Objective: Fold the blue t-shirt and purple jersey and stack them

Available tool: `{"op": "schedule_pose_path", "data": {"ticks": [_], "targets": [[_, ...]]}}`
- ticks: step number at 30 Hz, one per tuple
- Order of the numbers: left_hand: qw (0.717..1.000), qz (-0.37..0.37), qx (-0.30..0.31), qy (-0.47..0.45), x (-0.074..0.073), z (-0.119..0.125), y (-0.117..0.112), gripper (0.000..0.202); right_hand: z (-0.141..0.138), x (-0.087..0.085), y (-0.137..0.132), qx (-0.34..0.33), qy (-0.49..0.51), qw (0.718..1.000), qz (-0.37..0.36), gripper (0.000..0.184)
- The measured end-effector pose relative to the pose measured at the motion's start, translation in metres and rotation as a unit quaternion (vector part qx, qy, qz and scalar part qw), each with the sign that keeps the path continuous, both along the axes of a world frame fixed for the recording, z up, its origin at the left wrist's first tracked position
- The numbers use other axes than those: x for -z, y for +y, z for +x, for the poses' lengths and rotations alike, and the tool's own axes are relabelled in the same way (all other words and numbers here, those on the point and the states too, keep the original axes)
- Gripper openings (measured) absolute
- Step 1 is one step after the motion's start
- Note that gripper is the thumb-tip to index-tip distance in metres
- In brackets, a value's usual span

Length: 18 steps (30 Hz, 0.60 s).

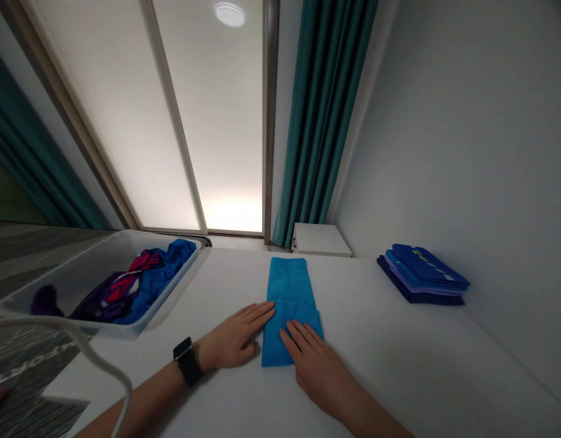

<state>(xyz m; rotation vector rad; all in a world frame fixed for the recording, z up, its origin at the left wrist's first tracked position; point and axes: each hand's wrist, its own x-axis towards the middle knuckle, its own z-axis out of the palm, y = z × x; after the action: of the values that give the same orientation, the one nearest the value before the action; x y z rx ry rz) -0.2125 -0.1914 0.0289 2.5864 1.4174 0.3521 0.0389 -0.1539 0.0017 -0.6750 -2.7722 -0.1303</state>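
The left hand (pixel 232 336), open and flat, presses its fingertips to the edge of a folded blue cloth (pixel 289 310); the right hand (pixel 312 371), also released, lies flat on its doubled lower end; the cloth lies on the white bench (pixel 399 365); a white plastic bin (pixel 171 286) of crumpled clothes (pixel 138 286) sits to the left, folded blue garments (pixel 421 274) stacked to the right.

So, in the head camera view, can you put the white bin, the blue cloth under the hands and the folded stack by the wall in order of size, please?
1. White plastic bin
2-3, unsure: the blue cloth and the folded stack look about equal, and the cloth is nearer the camera.
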Motion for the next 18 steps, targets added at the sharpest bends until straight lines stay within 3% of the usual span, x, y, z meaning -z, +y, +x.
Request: {"op": "schedule_pose_path", "data": {"ticks": [4,7,11,15,18], "targets": [[1.0,-0.011,-0.003,-0.013,0.0,0.0,0.002,0.089,-0.008,0.006,0.0,0.04,0.018,0.999,0.021,0.05],[0.999,-0.025,0.01,-0.022,-0.002,0.0,0.0,0.089,-0.012,-0.003,-0.001,0.048,0.011,0.999,0.001,0.043],[0.999,-0.028,0.022,-0.035,-0.001,0.003,0.001,0.086,-0.01,-0.037,-0.005,0.051,-0.024,0.992,-0.114,0.037],[0.996,0.007,0.006,-0.085,0.004,0.013,0.002,0.061,-0.004,-0.073,-0.009,0.061,-0.065,0.972,-0.217,0.024],[0.993,-0.004,-0.006,-0.115,-0.001,0.024,-0.005,0.042,0.002,-0.095,-0.006,0.06,-0.086,0.959,-0.262,0.018]]}}
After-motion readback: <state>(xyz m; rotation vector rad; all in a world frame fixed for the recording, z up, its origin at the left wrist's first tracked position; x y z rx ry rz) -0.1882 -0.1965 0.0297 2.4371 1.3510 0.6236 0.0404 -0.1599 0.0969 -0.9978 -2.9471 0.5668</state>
